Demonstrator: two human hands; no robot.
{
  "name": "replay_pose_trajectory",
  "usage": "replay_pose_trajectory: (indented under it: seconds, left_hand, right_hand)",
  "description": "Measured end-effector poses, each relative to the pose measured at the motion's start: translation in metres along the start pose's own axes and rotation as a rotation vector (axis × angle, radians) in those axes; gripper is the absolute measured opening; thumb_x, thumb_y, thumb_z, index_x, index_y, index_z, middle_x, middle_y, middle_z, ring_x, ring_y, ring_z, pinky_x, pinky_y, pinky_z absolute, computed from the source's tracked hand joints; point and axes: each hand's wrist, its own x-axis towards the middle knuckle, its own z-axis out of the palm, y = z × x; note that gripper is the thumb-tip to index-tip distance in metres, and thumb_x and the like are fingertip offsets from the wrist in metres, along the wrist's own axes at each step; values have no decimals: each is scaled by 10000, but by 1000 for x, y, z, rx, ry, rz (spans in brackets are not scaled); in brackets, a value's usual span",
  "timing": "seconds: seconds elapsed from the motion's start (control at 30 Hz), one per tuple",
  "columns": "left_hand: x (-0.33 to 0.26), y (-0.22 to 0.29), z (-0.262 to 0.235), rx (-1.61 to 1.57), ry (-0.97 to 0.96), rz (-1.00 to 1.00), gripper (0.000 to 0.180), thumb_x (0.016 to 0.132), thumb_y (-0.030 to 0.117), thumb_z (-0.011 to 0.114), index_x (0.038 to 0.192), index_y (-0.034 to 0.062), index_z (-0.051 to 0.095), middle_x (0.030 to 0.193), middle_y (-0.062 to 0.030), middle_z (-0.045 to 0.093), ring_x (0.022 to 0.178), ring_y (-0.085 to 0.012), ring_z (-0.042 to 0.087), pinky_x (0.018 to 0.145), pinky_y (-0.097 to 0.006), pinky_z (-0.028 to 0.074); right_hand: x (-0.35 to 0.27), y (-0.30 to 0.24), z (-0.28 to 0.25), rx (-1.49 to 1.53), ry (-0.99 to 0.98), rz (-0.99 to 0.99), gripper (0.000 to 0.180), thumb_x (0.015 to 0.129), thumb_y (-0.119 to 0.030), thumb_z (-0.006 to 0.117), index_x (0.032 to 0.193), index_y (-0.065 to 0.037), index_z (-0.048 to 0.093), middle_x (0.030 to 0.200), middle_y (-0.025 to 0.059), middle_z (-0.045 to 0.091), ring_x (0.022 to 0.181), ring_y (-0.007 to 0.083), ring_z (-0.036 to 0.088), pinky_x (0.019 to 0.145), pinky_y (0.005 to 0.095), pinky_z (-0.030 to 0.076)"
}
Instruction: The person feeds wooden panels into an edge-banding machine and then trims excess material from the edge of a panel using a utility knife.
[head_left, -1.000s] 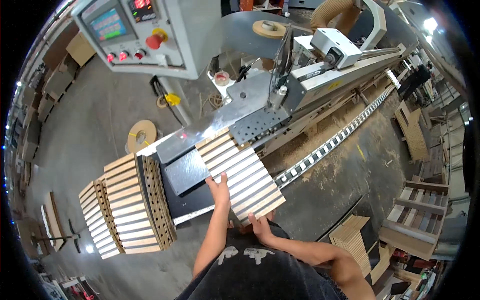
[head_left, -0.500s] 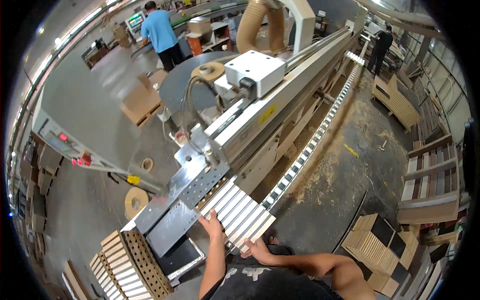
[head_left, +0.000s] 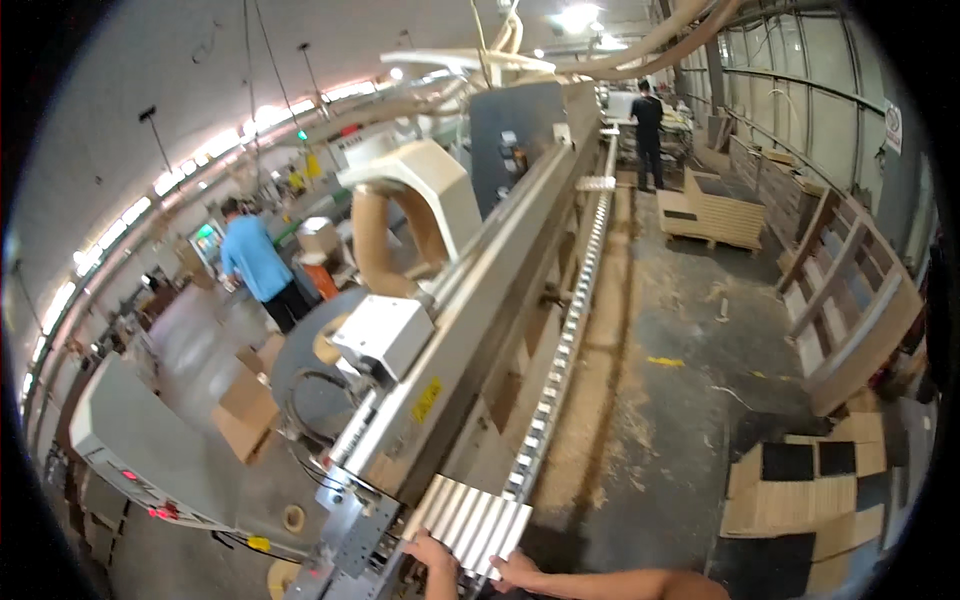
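A row of narrow wooden strips (head_left: pixel 468 522), pale on top with grey gaps between them, lies side by side at the near end of a long machine (head_left: pixel 470 330). My left hand (head_left: pixel 430 552) grips the left near edge of the row, fingers curled round it. At the right near corner, my right hand (head_left: pixel 514 570) holds the row with its fingers bent against the side. A long roller chain track (head_left: pixel 560 375) with black and white segments runs away from the far right corner of the strips. Undersides of the strips are hidden.
Metal plates (head_left: pixel 352 535) stand left of the strips, near a grey control cabinet (head_left: pixel 150 450). Stacked boards (head_left: pixel 790 508) lie on the floor at right, with a wooden rack (head_left: pixel 850 290) beyond. A person in blue (head_left: pixel 258 258) and one in black (head_left: pixel 648 130) stand farther off.
The view has tilted up and turned, so the hands and strips appear lower and more of the hall shows. Both hands remain on the row of strips.
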Motion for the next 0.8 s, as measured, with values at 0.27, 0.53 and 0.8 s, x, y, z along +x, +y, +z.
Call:
replay_pose_trajectory:
  seconds: [0.27,0.53,0.8]
  left_hand:
    - [65,-35,26,271,-346,-89,304,960,261,569,1190,63,544,988,-95,553,805,-237,593,660,-425,516]
    - [-85,-23,-76,402,-563,625,532,943,105,628,1327,24,269,1118,-161,541,1053,-234,594,789,-372,514]
    - [-97,40,-221,410,-509,957,431,967,101,578,1343,18,384,1282,-128,525,1148,-214,541,1003,-364,432]
  right_hand:
    - [56,25,-38,138,289,-42,469,887,-186,678,1292,-33,497,943,197,685,739,291,692,613,406,566]
    - [51,-42,-115,142,407,-58,516,890,-349,662,1274,-75,454,812,158,695,557,274,680,604,397,564]
    - [100,-51,-128,336,608,-160,583,918,-613,518,924,-31,556,642,111,591,411,217,528,361,346,401]
